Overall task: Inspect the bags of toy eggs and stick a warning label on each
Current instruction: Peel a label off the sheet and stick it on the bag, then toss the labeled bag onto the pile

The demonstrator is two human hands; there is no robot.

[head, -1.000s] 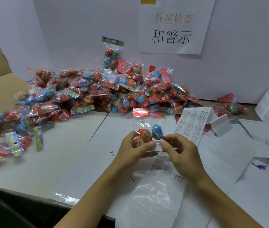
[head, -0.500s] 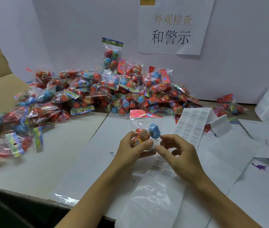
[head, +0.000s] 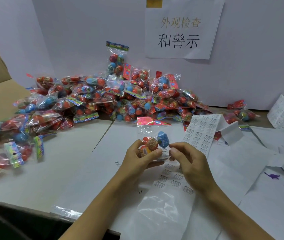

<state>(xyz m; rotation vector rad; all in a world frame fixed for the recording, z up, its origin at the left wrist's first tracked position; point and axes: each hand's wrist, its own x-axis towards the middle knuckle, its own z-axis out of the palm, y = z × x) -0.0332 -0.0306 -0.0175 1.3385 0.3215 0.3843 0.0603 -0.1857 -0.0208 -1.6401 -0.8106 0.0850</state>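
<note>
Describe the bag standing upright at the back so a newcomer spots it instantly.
Start at the paper sign with Chinese characters on the wall, then drop to the big pile of egg bags below and to its left. The upright bag leans against the wall above the pile's back edge. It alone stands tall, blue header strip on top, while the others lie flat.

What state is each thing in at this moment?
Held bag: upright, sealed, label on its lower front.
Warning label: stuck on the bag.
Left hand: grips the bag.
Right hand: curled, beside the label.
Label strip: unrolled, partly used.
Bag pile: heaped.
</note>
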